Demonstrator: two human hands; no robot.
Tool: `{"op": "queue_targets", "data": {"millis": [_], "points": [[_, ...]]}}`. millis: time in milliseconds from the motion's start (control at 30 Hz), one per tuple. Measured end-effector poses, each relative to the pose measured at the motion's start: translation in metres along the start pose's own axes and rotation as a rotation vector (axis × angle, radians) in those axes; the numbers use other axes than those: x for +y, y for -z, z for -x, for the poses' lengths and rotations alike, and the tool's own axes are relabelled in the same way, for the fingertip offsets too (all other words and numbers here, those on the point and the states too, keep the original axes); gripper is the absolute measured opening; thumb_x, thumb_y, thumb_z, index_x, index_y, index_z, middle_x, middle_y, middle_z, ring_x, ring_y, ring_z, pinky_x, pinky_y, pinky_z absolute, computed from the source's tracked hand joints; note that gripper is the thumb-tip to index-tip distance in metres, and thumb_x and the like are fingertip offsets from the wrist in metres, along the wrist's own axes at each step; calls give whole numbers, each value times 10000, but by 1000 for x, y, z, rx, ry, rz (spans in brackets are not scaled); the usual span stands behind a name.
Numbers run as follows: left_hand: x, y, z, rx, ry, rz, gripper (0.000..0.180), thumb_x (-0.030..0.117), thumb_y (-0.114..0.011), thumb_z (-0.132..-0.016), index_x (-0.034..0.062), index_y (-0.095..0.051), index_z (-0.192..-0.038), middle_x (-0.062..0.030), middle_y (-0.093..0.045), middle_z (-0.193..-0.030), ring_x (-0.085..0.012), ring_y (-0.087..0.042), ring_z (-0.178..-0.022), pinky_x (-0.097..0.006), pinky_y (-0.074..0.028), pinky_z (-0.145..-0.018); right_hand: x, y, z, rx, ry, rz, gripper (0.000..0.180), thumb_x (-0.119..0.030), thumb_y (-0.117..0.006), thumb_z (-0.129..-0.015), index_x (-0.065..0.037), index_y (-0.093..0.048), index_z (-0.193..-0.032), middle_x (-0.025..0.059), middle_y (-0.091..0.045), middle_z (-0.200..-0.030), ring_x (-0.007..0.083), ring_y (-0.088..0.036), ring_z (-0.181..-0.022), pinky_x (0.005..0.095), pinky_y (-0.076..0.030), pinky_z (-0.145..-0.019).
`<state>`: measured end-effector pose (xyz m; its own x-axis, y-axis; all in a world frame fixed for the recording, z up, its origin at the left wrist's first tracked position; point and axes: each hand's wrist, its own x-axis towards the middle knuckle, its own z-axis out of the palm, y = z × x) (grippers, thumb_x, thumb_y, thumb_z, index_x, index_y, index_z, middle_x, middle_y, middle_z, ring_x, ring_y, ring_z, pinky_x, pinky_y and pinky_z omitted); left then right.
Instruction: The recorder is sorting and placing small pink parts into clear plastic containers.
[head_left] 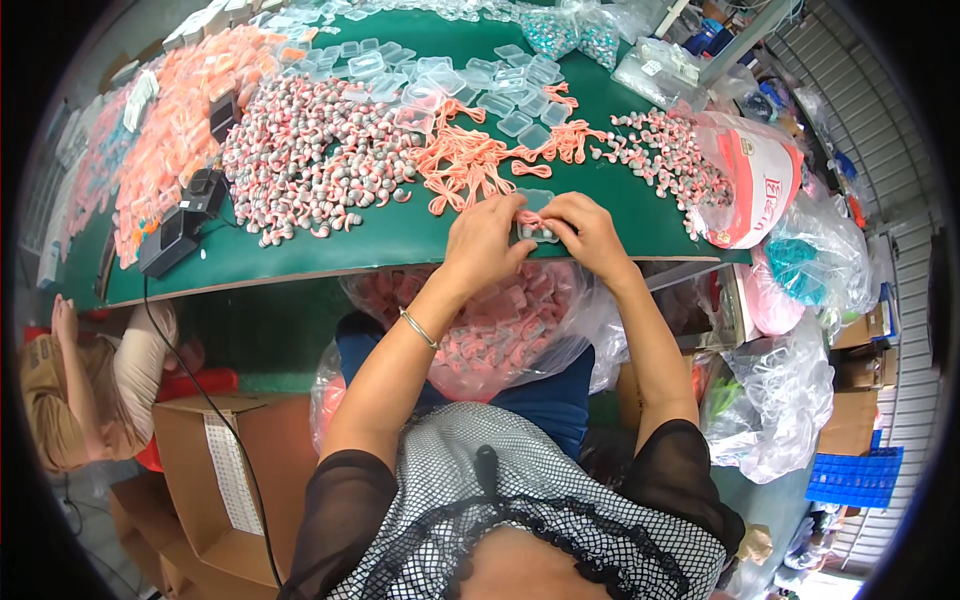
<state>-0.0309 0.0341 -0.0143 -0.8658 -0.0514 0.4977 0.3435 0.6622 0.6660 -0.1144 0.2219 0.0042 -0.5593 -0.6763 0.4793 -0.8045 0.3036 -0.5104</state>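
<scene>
At the table's near edge I have a small clear plastic box [536,198] between my hands, its lid raised. Inside it are a bit of pink cord [531,217] and some small grey-white pieces. My left hand [484,240] is closed on the box's left side. From the other side my right hand [588,236] pinches the pink cord over the box, thumb and finger together. Just beyond lies a heap of looped orange-pink cords [465,155]. Left of it spreads a big pile of small grey-and-pink plugs [300,150].
More clear boxes [520,123] lie farther back. Loose pink-and-grey pieces [665,150] spill by a red-and-white sack [745,180] on the right. Filled orange-pink boxes [190,120] are heaped left, behind a black device [170,242]. A bag of filled boxes [500,335] sits at my lap. Another person [85,390] is at left.
</scene>
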Motion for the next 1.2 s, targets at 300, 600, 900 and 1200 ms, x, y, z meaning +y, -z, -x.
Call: {"op": "queue_targets", "data": {"millis": [300, 600, 900, 1200], "points": [[-1, 2, 0, -61, -58, -43, 388, 191, -793, -702, 64, -646, -1038, -108, -622, -934, -312, -627, -928, -418, -505, -794, -11, -6, 21, 58, 95, 206, 259, 18, -649, -813, -46, -686, -1060, 110, -635, -972, 304, -623, -929, 385, -516, -786], [2, 3, -1, -63, -52, -47, 375, 193, -792, -707, 67, -665, -1037, -102, -614, -935, -304, -624, -929, -414, -501, -796, -17, -9, 33, 182, 128, 275, 341, 74, -571, -834, -20, -638, -1155, 130, -678, -1015, 312, -635, -962, 395, -522, -832], [1, 4, 0, -73, -49, -65, 383, 197, -792, -711, 66, -668, -1048, -99, -612, -931, -301, -624, -923, -418, -499, -790, 16, -3, 12, 113, -230, 305, 348, -71, -623, -883, -32, -603, -1229, 120, -614, -1172, 265, -577, -1063, 366, -465, -929], [3, 3, 0, -63, 31, 34, 459, 187, -800, -709, 21, -609, -1091, -129, -639, -930, -341, -627, -913, -438, -496, -783, -12, -15, 10, 265, -286, -11, 126, -36, -673, -834, -22, -627, -951, 121, -644, -823, 293, -627, -680, 349, -512, -640]]}}
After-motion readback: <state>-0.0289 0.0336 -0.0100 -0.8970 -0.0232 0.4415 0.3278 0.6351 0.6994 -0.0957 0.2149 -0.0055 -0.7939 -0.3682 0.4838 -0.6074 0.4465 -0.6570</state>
